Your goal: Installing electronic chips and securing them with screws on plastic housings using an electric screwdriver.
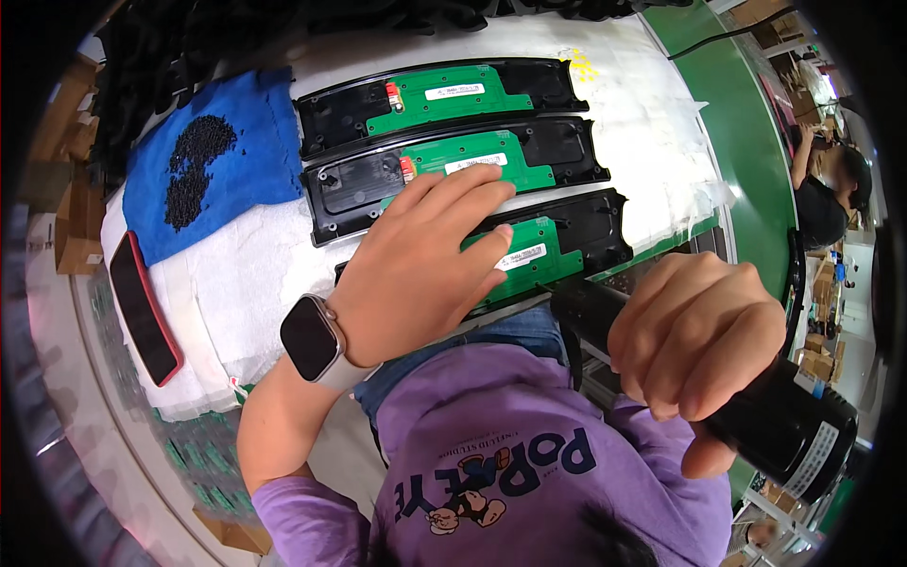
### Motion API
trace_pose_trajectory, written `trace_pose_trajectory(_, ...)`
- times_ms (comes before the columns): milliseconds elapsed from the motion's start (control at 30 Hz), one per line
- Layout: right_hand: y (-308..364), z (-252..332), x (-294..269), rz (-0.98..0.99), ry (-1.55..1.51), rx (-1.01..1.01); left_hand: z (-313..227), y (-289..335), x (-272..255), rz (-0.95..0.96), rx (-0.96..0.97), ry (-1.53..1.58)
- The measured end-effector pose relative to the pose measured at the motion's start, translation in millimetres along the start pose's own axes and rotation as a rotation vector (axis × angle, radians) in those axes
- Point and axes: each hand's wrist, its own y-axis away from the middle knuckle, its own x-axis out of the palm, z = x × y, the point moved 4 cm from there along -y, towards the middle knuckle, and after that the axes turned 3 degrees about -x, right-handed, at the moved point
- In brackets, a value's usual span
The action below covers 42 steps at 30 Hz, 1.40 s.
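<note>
Three curved black plastic housings lie in a row on the white covering, each with a green circuit board: a far one [548, 85], a middle one [567, 156] and a near one [600, 222]. My left hand [425, 236] rests across the middle and near housings, fingers stretched out and partly spread. It hides the left part of the near housing. Wrapped in my right hand [694, 331] is a black electric screwdriver [789, 430], held slanting. Its narrow end points at the lower edge of the near circuit board [539, 269]; whether it touches a screw cannot be made out.
On the left, a blue cloth [265, 123] bears piles of small black screws [194, 175]. Beside it lies a red-edged phone [146, 307]. Small yellow bits [581, 64] sit at the far right. Dark parts line the back edge. Another person [827, 203] is beyond the green surface [742, 123].
</note>
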Motion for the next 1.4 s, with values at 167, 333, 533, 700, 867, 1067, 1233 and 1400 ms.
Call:
trace_pose_trajectory(167, -0.8, 0.6, 6.2, -0.078, 0.117, -0.069, -1.0, 0.4, -3.7, -0.001, -0.001, -0.079)
trace_pose_trajectory(333, 2.9, -1.3, -14.8, -0.107, -0.011, -0.199, -4.1, 5.0, -6.1, -0.058, 0.0, -0.089)
trace_pose_trajectory(533, 18.6, 21.9, -23.7, -0.284, 0.037, -0.416, 17.8, 11.8, -63.1, -0.365, -0.208, -0.313)
trace_pose_trajectory(700, 22.4, 20.3, -31.8, -0.282, 0.027, -0.377, 80.6, 56.4, -135.2, -0.142, -0.947, -0.938)
trace_pose_trajectory(867, 21.9, 17.2, -31.6, -0.274, 0.023, -0.339, 115.4, 87.6, -147.0, -0.144, -1.005, -0.776)
trace_pose_trajectory(1067, 25.5, 17.5, -31.1, -0.276, 0.034, -0.293, 110.6, 79.8, -151.0, -0.429, -0.79, -0.839)
trace_pose_trajectory(1233, 21.7, 16.5, -28.6, -0.259, 0.067, -0.254, 119.2, 84.6, -145.2, -0.475, -0.712, -0.844)
trace_pose_trajectory(1400, 9.3, 12.4, -25.0, -0.32, 0.007, -0.29, 116.8, 85.6, -141.2, -0.728, -0.753, -0.039)
